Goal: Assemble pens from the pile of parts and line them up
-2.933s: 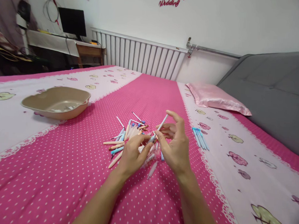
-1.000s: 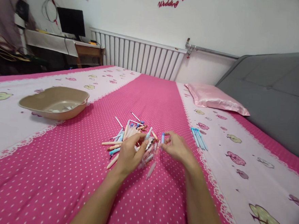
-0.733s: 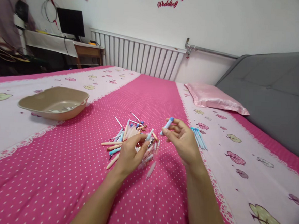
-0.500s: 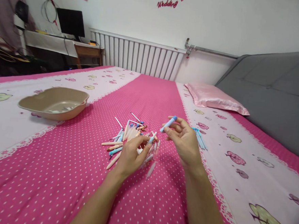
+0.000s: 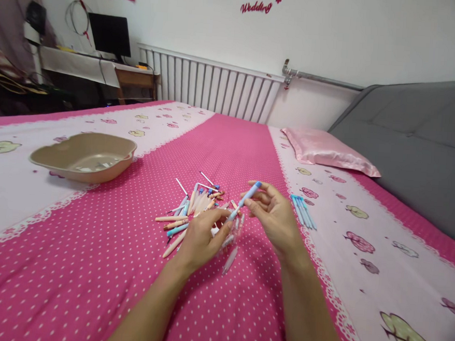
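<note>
A heap of pen parts (image 5: pixel 194 204) in blue, cream and white lies on the pink dotted bedspread (image 5: pixel 109 245). Just in front of it, both hands meet over a pale blue pen (image 5: pixel 244 202) held slantwise. My left hand (image 5: pixel 201 236) pinches its lower end. My right hand (image 5: pixel 273 218) grips the upper part, near the blue cap end. A clear tube (image 5: pixel 231 258) lies on the spread below my hands.
A row of blue pens (image 5: pixel 303 211) lies side by side to the right of my hands. A beige basin (image 5: pixel 84 155) stands at the left. A pink pillow (image 5: pixel 326 152) and grey headboard (image 5: pixel 417 137) are at the right, a radiator (image 5: pixel 210 89) behind.
My right hand picked a blue piece from the spread, raised it and brought it to the piece in my left hand; both now hold one pen together.
</note>
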A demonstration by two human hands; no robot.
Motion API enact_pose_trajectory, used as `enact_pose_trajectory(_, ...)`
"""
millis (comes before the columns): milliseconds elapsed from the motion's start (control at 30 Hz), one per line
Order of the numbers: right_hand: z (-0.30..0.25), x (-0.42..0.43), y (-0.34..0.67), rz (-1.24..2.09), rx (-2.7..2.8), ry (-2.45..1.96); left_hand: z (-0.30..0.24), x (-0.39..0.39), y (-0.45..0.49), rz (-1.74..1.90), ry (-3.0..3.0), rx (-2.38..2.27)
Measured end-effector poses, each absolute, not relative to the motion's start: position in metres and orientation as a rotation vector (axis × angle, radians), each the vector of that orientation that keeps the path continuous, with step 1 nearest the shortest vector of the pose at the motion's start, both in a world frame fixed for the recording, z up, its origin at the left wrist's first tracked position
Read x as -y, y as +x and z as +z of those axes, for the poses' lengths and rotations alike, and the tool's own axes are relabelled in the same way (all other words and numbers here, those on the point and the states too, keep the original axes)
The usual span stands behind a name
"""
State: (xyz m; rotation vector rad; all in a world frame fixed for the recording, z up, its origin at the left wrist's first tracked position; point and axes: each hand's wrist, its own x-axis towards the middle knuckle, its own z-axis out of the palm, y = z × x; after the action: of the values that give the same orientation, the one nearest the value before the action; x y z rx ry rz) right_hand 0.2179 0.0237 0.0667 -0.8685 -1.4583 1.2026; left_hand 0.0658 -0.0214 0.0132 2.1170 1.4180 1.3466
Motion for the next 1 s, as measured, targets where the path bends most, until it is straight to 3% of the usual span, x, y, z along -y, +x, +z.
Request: enact_pose_trajectory(1000,0.0623,-0.0222,0.2160,1.207,1.637,-0.807,0.0136,0.0230,0.0653,1.372,2.110,-1.443)
